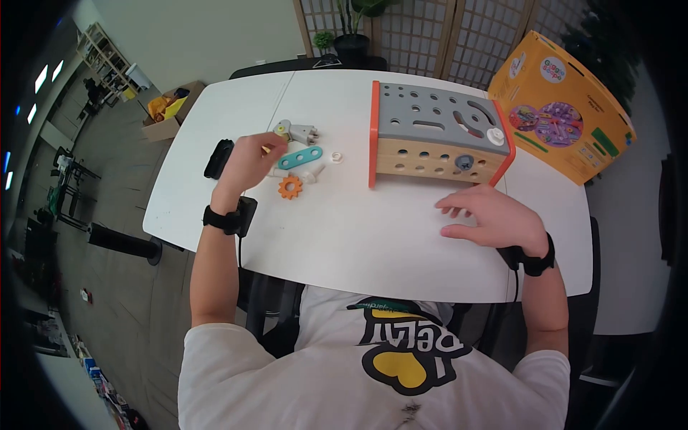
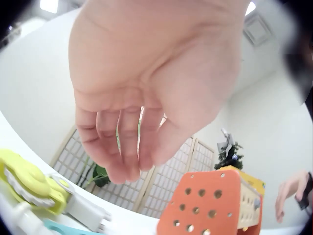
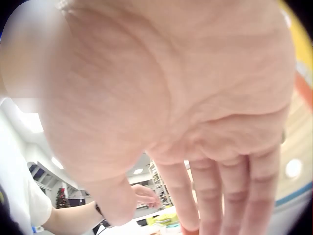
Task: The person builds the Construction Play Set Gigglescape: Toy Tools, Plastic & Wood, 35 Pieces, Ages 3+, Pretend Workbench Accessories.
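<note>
In the head view my left hand (image 1: 249, 161) hovers at a group of small toy parts, fingers loosely bent and palm bare in the left wrist view. Near its fingertips are a grey and yellow-green toy piece (image 1: 304, 134) and a teal strip with holes (image 1: 300, 158). An orange gear (image 1: 290, 188), a white screw (image 1: 313, 173) and a white nut (image 1: 337, 157) lie close by. My right hand (image 1: 494, 215) is held with fingers extended and nothing in it, just in front of the wooden toy workbench (image 1: 412, 159), which has a grey perforated top and orange-red end panels.
A yellow printed carton (image 1: 566, 107) stands behind the workbench at the right. On the white table (image 1: 344, 236), a black case (image 1: 219, 159) lies near the left edge. A folding screen (image 1: 430, 36) and a potted plant (image 1: 351, 46) stand beyond the table.
</note>
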The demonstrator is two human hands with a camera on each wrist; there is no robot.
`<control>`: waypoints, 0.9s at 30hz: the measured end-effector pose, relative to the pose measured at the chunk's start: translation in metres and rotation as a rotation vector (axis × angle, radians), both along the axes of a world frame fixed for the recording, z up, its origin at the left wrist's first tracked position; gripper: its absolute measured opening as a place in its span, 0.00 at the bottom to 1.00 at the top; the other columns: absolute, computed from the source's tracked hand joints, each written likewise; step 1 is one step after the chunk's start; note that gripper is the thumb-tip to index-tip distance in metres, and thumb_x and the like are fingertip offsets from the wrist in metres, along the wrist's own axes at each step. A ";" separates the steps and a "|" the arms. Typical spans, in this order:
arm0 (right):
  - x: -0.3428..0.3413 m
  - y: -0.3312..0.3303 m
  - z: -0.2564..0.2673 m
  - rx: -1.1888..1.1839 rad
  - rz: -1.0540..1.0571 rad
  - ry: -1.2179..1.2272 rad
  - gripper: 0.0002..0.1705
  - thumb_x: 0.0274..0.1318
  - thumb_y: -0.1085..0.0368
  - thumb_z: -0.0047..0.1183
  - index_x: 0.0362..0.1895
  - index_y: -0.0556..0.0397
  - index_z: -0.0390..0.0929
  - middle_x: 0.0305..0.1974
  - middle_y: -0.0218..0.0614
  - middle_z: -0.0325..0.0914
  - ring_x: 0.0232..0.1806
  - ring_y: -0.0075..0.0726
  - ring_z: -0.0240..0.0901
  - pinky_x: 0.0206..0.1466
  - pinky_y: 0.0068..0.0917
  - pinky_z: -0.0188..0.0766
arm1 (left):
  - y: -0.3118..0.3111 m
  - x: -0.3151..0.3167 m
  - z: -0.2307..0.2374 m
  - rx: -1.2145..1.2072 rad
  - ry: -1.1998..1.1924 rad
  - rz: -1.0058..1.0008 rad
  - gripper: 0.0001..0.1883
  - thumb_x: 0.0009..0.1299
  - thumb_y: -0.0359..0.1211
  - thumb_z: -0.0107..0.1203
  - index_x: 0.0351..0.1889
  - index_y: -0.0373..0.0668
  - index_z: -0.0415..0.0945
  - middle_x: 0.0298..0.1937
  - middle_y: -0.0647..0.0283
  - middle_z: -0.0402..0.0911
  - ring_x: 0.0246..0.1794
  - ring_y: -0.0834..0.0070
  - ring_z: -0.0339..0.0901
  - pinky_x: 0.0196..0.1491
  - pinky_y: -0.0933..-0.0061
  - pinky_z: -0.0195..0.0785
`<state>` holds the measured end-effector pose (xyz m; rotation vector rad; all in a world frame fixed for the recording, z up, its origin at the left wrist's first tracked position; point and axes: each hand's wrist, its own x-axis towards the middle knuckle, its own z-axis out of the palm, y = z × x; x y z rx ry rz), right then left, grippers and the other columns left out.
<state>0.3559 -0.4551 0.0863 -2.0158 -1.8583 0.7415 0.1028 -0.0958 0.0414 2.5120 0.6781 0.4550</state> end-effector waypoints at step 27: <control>-0.142 0.198 -0.139 0.552 0.270 -0.555 0.15 0.57 0.69 0.55 0.49 0.61 0.80 0.50 0.43 0.75 0.58 0.43 0.70 0.53 0.35 0.70 | 0.000 -0.046 -0.008 0.059 -0.056 0.002 0.13 0.63 0.26 0.65 0.46 0.34 0.86 0.37 0.55 0.86 0.32 0.68 0.84 0.39 0.72 0.79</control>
